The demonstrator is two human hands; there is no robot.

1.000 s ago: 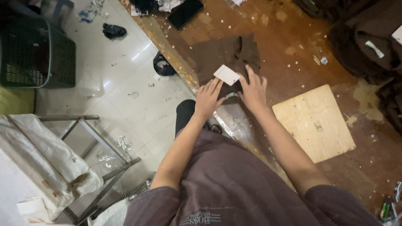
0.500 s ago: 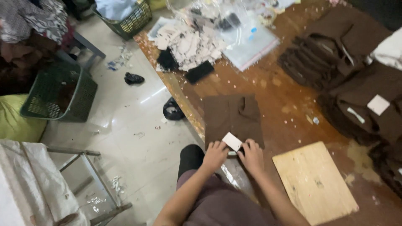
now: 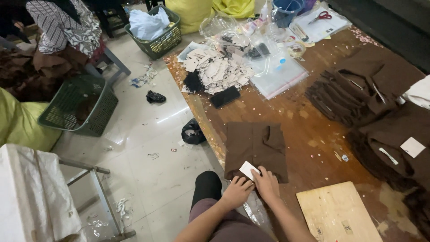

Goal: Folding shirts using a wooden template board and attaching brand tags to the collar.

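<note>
A folded brown shirt [image 3: 256,145] lies flat on the worn wooden table [image 3: 309,130], collar away from me. A small white paper tag [image 3: 249,170] rests at its near edge. My left hand [image 3: 237,192] presses the shirt's near hem beside the tag, fingers curled. My right hand [image 3: 267,184] lies next to it, its fingertips touching the tag.
A plywood board [image 3: 337,213] lies to the right of my hands. Stacks of brown garments [image 3: 358,92] fill the right side. A heap of white tags [image 3: 219,69], a dark phone [image 3: 225,96] and clear plastic bags [image 3: 277,74] sit further back. Green baskets [image 3: 78,105] stand on the tiled floor.
My view has tilted up and away, showing much more of the table and floor. Both hands stay at the shirt's near edge by the white tag.
</note>
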